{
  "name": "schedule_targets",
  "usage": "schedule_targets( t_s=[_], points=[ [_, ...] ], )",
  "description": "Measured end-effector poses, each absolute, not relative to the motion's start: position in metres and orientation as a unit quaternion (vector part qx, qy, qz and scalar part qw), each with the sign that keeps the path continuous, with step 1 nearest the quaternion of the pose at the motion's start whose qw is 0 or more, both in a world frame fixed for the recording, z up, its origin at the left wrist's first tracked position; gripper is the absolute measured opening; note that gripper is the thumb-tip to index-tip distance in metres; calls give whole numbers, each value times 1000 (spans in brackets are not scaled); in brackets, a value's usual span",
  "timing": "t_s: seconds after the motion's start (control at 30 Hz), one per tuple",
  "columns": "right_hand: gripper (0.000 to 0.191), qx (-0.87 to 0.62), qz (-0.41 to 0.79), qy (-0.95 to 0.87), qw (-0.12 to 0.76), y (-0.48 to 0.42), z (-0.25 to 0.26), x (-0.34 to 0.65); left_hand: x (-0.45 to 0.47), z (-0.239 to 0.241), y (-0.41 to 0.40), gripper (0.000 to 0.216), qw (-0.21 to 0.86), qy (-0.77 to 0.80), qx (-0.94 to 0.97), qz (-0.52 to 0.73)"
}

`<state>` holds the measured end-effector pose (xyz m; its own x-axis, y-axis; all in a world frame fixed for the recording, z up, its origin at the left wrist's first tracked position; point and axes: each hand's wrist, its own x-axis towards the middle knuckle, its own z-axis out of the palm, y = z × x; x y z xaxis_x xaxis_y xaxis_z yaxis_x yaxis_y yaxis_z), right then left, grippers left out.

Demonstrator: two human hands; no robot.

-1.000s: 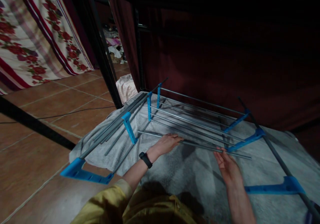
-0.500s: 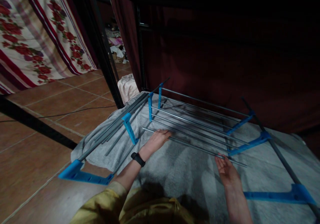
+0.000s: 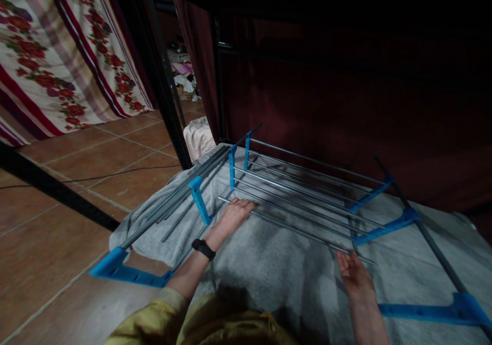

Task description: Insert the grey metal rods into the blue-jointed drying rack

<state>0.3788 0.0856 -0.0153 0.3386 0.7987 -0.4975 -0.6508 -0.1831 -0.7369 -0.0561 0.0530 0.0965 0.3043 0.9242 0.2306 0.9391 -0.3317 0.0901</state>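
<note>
Holding a grey metal rod: left hand had its grip closed leftward; right hand pinched toward the right end.

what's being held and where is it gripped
A rod, held near one end by the left hand and near the other by the right hand's fingertips.

Smooth metal, matt cloth
The rod is smooth, faintly shiny metal; blue brackets, smooth plastic; blanket, fuzzy and matt; curtain at two o'clock, dull cloth.
</note>
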Motion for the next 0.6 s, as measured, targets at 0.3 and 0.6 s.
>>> schedule_targets(
  t_s=[0.3,0.6],
  points=[
    [7,-498,560,-94,655,89,-10,378,-74,80,42,25,36,-641,-752,-148],
    [20,-437,511,-163,722,88,48,350,-84,58,41,25,50,-765,-598,-234]
  ],
)
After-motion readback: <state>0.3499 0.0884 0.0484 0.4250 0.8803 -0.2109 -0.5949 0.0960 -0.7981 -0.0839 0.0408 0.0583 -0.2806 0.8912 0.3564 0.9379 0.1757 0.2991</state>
